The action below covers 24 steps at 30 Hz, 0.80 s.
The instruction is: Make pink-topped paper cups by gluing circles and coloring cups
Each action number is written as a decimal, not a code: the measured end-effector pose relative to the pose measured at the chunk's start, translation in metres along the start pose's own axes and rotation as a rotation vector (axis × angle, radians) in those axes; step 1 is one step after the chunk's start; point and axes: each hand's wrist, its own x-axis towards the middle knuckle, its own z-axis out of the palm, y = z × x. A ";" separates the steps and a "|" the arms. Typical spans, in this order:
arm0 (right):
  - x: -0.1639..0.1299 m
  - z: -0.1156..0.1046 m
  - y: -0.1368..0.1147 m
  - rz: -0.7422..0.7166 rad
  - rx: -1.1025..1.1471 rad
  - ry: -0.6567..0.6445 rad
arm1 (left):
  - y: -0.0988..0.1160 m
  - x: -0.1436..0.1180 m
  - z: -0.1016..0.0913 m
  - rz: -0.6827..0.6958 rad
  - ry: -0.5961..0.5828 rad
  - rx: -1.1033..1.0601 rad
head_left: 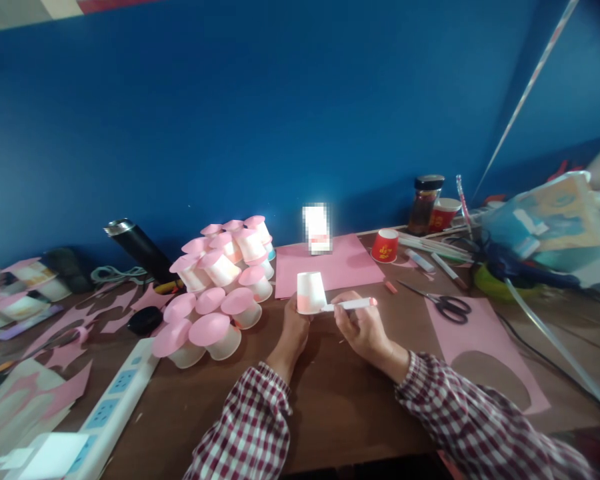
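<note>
Paper cup in left grip, bare table below, cup pile beside

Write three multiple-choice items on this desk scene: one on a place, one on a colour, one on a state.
1. Where do the scissors lie?
A. right of the hands
B. on the power strip
C. among the stacked cups

2. What colour are the discs on the stacked cups?
A. green
B. pink
C. black

3. How is the white cup held?
A. lying flat on the desk
B. rim up, filled
C. upside down in the left hand

Answers:
1 A, they lie on the desk beside the pink sheet.
2 B, every disc is pink.
3 C, the wide rim points down, while the right hand holds a glue stick at it.
</note>
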 end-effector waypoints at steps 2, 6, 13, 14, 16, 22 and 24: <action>0.000 -0.001 0.000 0.008 0.003 0.011 | 0.000 -0.001 0.000 -0.006 -0.009 -0.002; 0.000 -0.002 -0.001 0.032 0.006 0.024 | 0.001 -0.001 0.000 -0.014 -0.008 -0.007; 0.000 -0.002 0.001 0.025 0.007 0.004 | 0.005 -0.002 0.002 -0.024 -0.013 -0.031; 0.001 -0.002 0.001 0.027 0.008 0.001 | 0.006 -0.002 0.002 -0.023 -0.011 -0.035; 0.001 -0.001 0.000 0.036 0.009 -0.006 | 0.006 -0.002 0.002 -0.022 -0.006 -0.040; 0.001 0.000 0.001 0.058 0.021 -0.048 | 0.005 -0.002 0.001 -0.026 0.017 -0.059; 0.001 0.000 0.001 0.058 0.030 -0.036 | 0.004 -0.002 0.000 -0.024 0.014 -0.065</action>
